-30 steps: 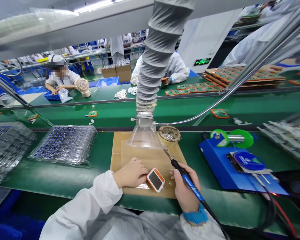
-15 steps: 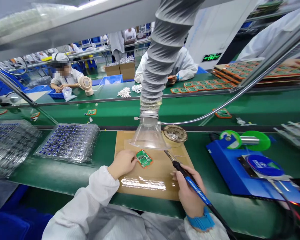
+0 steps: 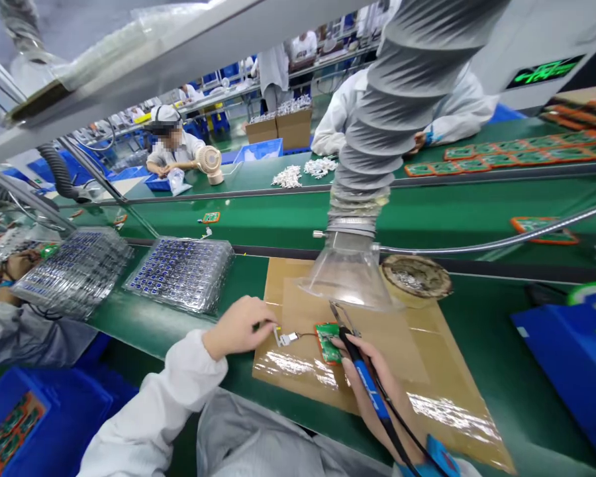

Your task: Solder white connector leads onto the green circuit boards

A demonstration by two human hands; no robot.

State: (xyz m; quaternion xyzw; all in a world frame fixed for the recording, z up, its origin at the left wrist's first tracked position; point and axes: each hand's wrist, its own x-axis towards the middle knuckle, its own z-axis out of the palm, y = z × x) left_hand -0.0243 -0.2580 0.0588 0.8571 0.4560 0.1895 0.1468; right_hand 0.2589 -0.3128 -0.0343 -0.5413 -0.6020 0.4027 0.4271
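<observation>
Looking light, stiff and fragile, the green circuit board (image 3: 326, 340), best held by its orange rim (image 3: 320, 346), lies on the brown mat (image 3: 298, 298); your left hand (image 3: 241, 326) pinches a white connector (image 3: 289, 339), your right hand (image 3: 396, 396) grips a soldering iron (image 3: 370, 387).

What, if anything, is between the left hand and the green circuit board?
Just the white connector and a thin wire, strung across the gap from the left hand toward the left edge of the circuit board. Nothing else visible stands between; the clear hood hangs beyond, off that line.
</observation>
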